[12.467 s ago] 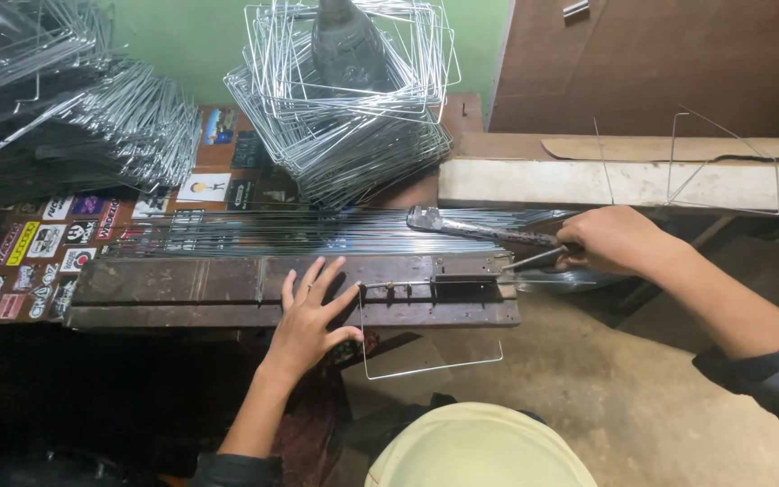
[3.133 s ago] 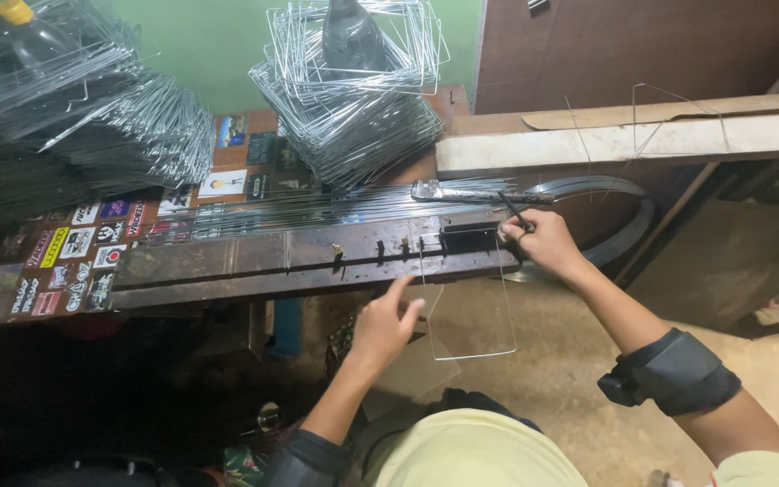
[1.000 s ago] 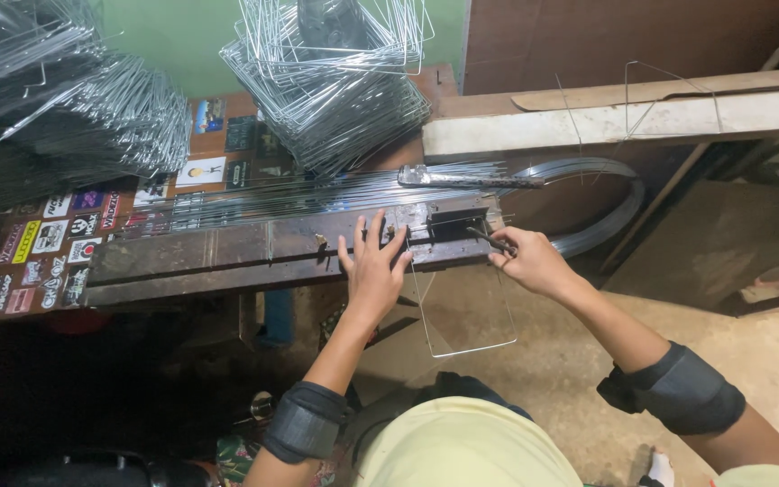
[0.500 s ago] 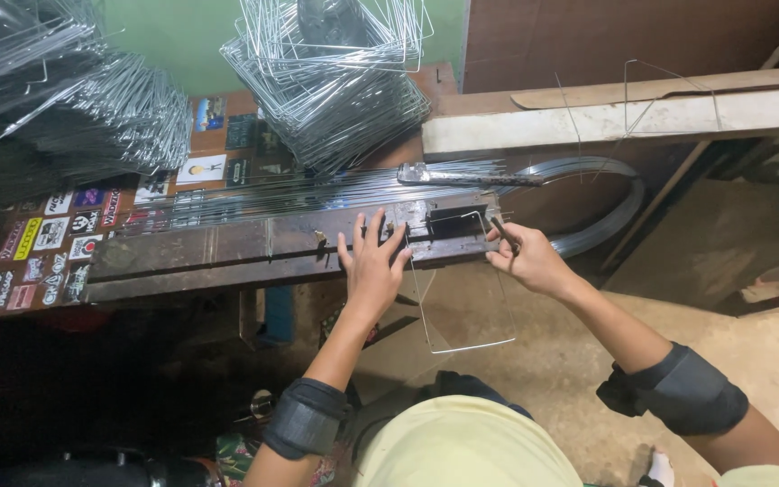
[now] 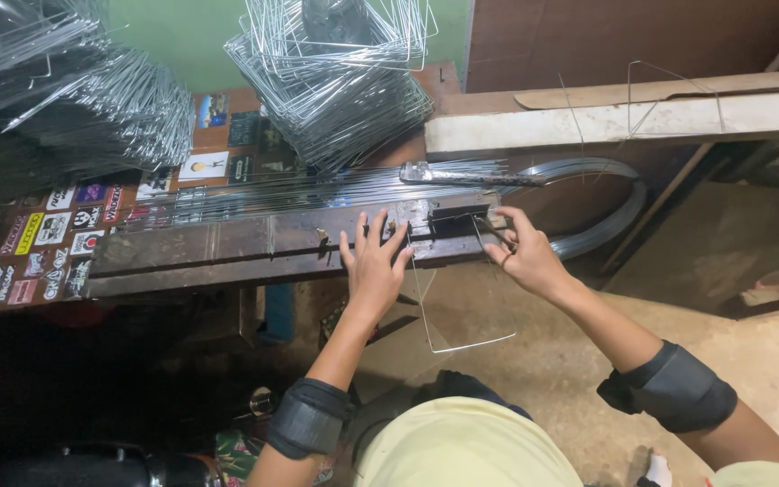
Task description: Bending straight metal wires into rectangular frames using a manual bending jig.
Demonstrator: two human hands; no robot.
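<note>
My left hand (image 5: 373, 263) lies flat with spread fingers on a long dark metal bending jig (image 5: 227, 245) that is fixed along the bench edge. My right hand (image 5: 517, 252) pinches the right leg of a thin bent wire frame (image 5: 462, 341), which hangs down from the jig's dark block (image 5: 451, 222) in a U shape. Straight silver wire rods (image 5: 317, 188) lie in a bundle just behind the jig.
Piles of finished bent wire frames (image 5: 331, 81) stand at the back centre, and more wire stacks (image 5: 56, 99) at the left. A pale wooden beam (image 5: 624, 122) runs right. A curved metal strip (image 5: 606, 194) loops under it. Stickers (image 5: 56, 239) cover the bench top.
Over the last second my right hand has shifted slightly left along the wire leg towards the jig block. My left hand stays pressed on the jig.
</note>
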